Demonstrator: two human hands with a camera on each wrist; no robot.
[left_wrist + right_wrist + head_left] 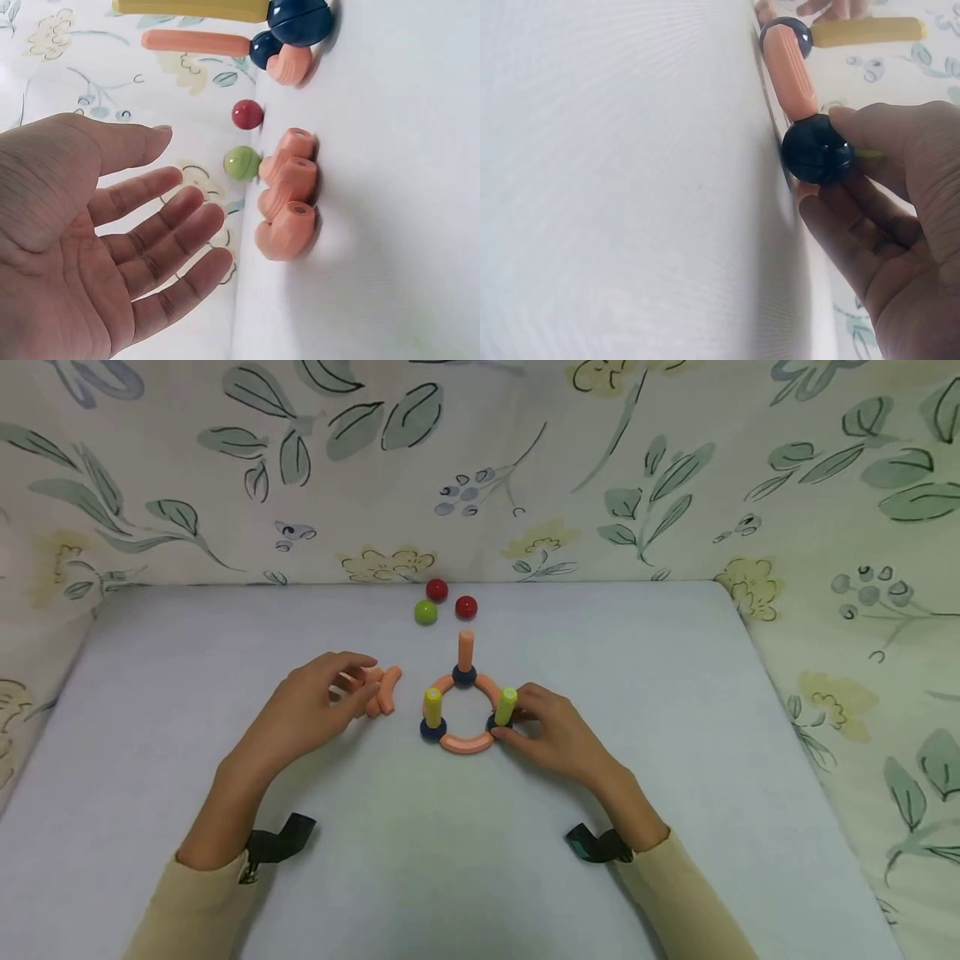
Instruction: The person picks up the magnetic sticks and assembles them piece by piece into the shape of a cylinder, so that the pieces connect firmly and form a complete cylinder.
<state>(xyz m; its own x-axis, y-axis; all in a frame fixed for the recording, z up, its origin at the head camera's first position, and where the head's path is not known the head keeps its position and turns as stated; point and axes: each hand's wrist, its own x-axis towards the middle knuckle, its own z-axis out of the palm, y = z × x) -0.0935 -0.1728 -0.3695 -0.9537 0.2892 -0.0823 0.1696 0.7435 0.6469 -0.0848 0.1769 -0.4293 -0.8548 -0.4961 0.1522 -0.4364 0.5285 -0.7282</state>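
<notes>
A ring of three curved orange pieces (467, 744) joined by three dark blue balls lies flat on the table. Upright from the balls stand an orange rod (466, 652), a yellow rod (432, 708) and a yellow-green rod (506, 706). My right hand (555, 731) pinches the dark blue ball (817, 150) under the yellow-green rod between thumb and fingers. Over on the left, my left hand (318, 697) hovers beside several loose curved orange pieces (292, 232). Its fingers are spread and relaxed, holding nothing, and partly cover those pieces in the head view.
Two red balls (466, 607) and a green ball (425, 612) sit behind the ring, near the table's far edge. A floral cloth (480, 527) hangs behind the white table (465, 843). Each wrist wears a black strap (281, 839).
</notes>
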